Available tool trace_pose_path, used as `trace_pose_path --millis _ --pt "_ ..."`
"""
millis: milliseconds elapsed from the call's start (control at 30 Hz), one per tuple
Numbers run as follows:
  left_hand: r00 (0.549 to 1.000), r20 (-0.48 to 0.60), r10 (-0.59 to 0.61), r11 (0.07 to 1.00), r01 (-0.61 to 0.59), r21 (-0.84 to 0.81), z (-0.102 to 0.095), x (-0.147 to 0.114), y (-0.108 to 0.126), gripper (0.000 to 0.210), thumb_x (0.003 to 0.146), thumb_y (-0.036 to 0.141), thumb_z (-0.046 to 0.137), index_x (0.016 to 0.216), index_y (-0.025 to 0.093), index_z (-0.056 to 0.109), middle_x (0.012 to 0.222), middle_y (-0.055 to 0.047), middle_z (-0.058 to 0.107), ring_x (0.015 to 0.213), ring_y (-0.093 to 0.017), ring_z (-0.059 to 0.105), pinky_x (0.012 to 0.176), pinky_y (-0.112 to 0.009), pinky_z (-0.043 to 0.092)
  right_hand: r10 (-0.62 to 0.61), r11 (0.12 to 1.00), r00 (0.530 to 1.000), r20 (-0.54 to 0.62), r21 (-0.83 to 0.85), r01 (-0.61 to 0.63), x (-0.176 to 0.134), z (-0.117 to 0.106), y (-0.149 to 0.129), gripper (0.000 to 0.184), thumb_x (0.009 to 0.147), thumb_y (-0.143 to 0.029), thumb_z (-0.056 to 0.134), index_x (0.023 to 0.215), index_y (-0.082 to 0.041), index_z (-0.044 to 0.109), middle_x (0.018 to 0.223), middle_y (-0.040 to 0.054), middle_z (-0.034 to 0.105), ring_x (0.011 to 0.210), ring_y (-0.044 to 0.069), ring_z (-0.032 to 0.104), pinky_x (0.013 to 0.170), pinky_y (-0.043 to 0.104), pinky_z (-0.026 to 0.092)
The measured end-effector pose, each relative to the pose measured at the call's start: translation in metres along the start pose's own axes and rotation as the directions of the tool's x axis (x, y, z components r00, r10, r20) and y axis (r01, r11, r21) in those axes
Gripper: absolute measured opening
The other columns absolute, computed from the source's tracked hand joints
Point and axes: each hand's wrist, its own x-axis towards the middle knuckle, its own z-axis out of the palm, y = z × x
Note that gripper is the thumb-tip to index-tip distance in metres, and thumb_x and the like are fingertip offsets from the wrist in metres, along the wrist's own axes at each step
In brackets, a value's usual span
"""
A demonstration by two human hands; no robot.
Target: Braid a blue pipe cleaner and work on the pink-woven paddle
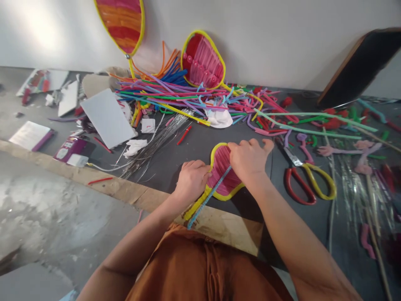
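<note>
Low over the front of the table, a pink pipe-cleaner paddle (219, 179) with a yellow border and yellow handle is held between my hands. My left hand (192, 179) is closed on its left edge, close to the handle. Fingers curled, my right hand (249, 161) grips the paddle's right side and covers part of that edge. A light blue pipe cleaner (205, 202) runs diagonally over the pink face and along the handle; its upper end disappears under my right hand. Whether those fingers also pinch it is hidden.
Red-and-yellow-handled scissors (308, 182) lie right of my right hand. A pile of coloured pipe cleaners (175, 96) spreads along the wall. Two finished paddles, one striped (122, 25) and one red-pink (203, 62), lean there. A dark phone-like panel (360, 67) stands at right; thin wires (153, 138) lie left.
</note>
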Motion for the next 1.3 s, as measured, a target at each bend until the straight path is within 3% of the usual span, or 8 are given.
trace_pose_path --millis 167,400,667,867,967,1067,1200,1300 --pt "1.000 -0.020 -0.017 0.999 0.016 -0.041 0.002 0.000 0.001 0.024 0.089 0.020 0.048 0.088 0.022 0.072 0.088 -0.004 0.068 0.085 -0.016 0.061 0.081 -0.030 0.043 -0.023 0.999 1.000 0.002 -0.025 0.023 -0.001 -0.001 -0.001 0.031 0.081 -0.011 0.045 0.087 -0.021 0.073 0.073 0.0075 0.066 0.077 0.022 0.045 0.087 0.048 0.012" --pt "0.990 0.121 0.068 0.994 -0.077 0.073 -0.012 0.005 -0.001 0.026 0.090 0.021 0.045 0.089 0.022 0.071 0.082 -0.005 0.067 0.083 -0.018 0.062 0.078 -0.034 0.041 -0.030 0.999 0.999 -0.022 -0.033 0.030 -0.002 0.001 0.001 0.031 0.082 -0.013 0.044 0.088 -0.023 0.072 0.072 0.0059 0.065 0.076 0.021 0.044 0.087 0.047 0.012" --pt "0.982 0.182 0.048 0.998 -0.039 -0.051 -0.022 0.008 -0.006 0.024 0.083 0.018 0.049 0.094 0.023 0.069 0.082 -0.002 0.067 0.079 -0.016 0.063 0.071 -0.025 0.042 -0.028 0.999 1.000 -0.008 -0.038 0.027 -0.003 -0.001 0.001 0.031 0.082 -0.013 0.044 0.088 -0.024 0.073 0.072 0.0060 0.065 0.075 0.021 0.044 0.087 0.048 0.012" --pt "0.899 0.426 0.104 0.993 -0.119 0.009 -0.042 0.016 -0.006 0.039 0.075 0.009 0.042 0.100 0.029 0.066 0.088 -0.002 0.065 0.084 -0.019 0.063 0.064 -0.024 0.040 -0.023 0.999 1.000 -0.004 -0.032 0.023 -0.002 -0.001 0.001 0.032 0.083 -0.014 0.042 0.088 -0.023 0.073 0.073 0.0068 0.066 0.077 0.022 0.047 0.087 0.049 0.011" --pt "0.864 0.489 0.121 0.989 -0.147 0.015 -0.046 0.016 -0.011 0.051 0.071 0.006 0.042 0.109 0.033 0.063 0.085 0.000 0.065 0.077 -0.018 0.062 0.061 -0.024 0.038 -0.024 0.999 1.000 -0.002 -0.024 0.024 -0.003 0.000 0.002 0.032 0.084 -0.015 0.042 0.089 -0.023 0.073 0.073 0.0069 0.066 0.077 0.022 0.048 0.087 0.049 0.012" --pt "0.847 0.499 0.184 0.976 -0.218 0.010 -0.048 0.013 -0.015 0.055 0.074 0.006 0.042 0.119 0.034 0.058 0.086 0.000 0.067 0.081 -0.018 0.062 0.069 -0.025 0.041 -0.021 1.000 1.000 0.003 -0.019 0.021 -0.003 0.000 0.002 0.033 0.085 -0.015 0.042 0.091 -0.024 0.073 0.074 0.0068 0.066 0.077 0.022 0.048 0.087 0.049 0.012" --pt "0.828 0.484 0.283 0.932 -0.357 0.066 -0.050 0.007 -0.020 0.048 0.083 0.011 0.043 0.127 0.025 0.055 0.094 -0.005 0.068 0.094 -0.022 0.058 0.086 -0.033 0.041 -0.023 0.999 1.000 0.005 -0.024 0.023 -0.004 -0.001 0.002 0.033 0.085 -0.015 0.042 0.090 -0.024 0.073 0.074 0.0063 0.066 0.078 0.022 0.048 0.088 0.049 0.011" --pt "0.838 0.459 0.295 0.929 -0.364 0.066 -0.050 0.003 -0.026 0.046 0.084 0.009 0.043 0.126 0.022 0.056 0.104 -0.007 0.066 0.098 -0.021 0.057 0.088 -0.032 0.042 -0.029 0.999 1.000 -0.008 -0.029 0.028 -0.005 -0.001 0.002 0.033 0.086 -0.016 0.041 0.091 -0.024 0.073 0.074 0.0062 0.066 0.077 0.022 0.048 0.088 0.049 0.012"
